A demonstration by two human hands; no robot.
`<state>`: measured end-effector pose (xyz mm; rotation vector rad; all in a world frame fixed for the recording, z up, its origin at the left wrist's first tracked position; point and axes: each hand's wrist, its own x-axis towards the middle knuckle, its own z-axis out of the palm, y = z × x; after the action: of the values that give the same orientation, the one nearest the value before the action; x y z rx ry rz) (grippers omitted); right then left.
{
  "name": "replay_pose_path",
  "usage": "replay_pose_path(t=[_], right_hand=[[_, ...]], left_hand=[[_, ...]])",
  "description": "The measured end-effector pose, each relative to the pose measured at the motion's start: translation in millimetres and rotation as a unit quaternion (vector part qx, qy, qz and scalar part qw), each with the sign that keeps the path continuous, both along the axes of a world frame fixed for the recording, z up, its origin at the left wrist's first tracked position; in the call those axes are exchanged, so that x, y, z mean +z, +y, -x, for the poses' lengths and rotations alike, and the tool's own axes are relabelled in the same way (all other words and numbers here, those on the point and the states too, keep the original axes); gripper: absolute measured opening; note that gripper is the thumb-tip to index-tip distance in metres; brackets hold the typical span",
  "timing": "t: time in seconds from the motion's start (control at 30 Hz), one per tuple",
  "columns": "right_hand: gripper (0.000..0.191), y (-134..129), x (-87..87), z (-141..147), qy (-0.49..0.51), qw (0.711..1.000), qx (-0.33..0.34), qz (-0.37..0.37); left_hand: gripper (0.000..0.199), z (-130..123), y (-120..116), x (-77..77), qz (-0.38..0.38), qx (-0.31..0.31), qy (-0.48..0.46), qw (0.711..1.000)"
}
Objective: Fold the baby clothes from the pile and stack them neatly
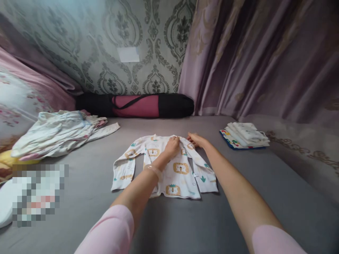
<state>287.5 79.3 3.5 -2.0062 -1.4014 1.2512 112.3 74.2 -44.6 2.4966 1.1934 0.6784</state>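
Note:
A small white long-sleeved shirt with lion faces and green leaves lies spread on the grey sheet, its neckline away from me and both sleeves angled down. My left hand rests on the upper front near the neckline, fingers close together; whether they pinch the cloth is too small to tell. At the shoulder on the right side, my right hand touches the shirt's edge with its fingers apart. A bracelet circles my left wrist.
Rumpled light clothes lie in a heap at the left. Folded clothes are stacked at the right. A black and pink long bag lies along the wall, beside purple curtains. A blurred-out item sits at lower left.

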Motion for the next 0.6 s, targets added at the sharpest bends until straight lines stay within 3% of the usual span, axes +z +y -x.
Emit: replay_pose_path(t=[0.17, 0.27, 0.33, 0.5, 0.6], right_hand=[[0.047, -24, 9.0, -15, 0.084, 0.991, 0.014, 0.108], [0.031, -38, 15.7, -32, 0.142, 0.973, 0.037, 0.179], [0.020, -48, 20.7, -49, 0.126, 0.971, 0.046, 0.199], [0.022, -67, 35.3, -98, 0.040, 0.983, 0.076, 0.165], [0.026, -69, 42.3, -121, -0.035, 0.992, 0.078, 0.091]], left_hand=[[0.027, -4, -7, -12.6, -0.037, 0.036, 0.004, 0.999], [0.031, -5, -8, -14.1, -0.049, 0.045, 0.024, 0.997], [0.034, -6, -10, -13.5, -0.050, 0.050, 0.036, 0.997], [0.041, -8, -17, -7.3, -0.045, 0.061, 0.064, 0.995], [0.045, -8, -21, -3.8, -0.042, 0.060, 0.071, 0.995]])
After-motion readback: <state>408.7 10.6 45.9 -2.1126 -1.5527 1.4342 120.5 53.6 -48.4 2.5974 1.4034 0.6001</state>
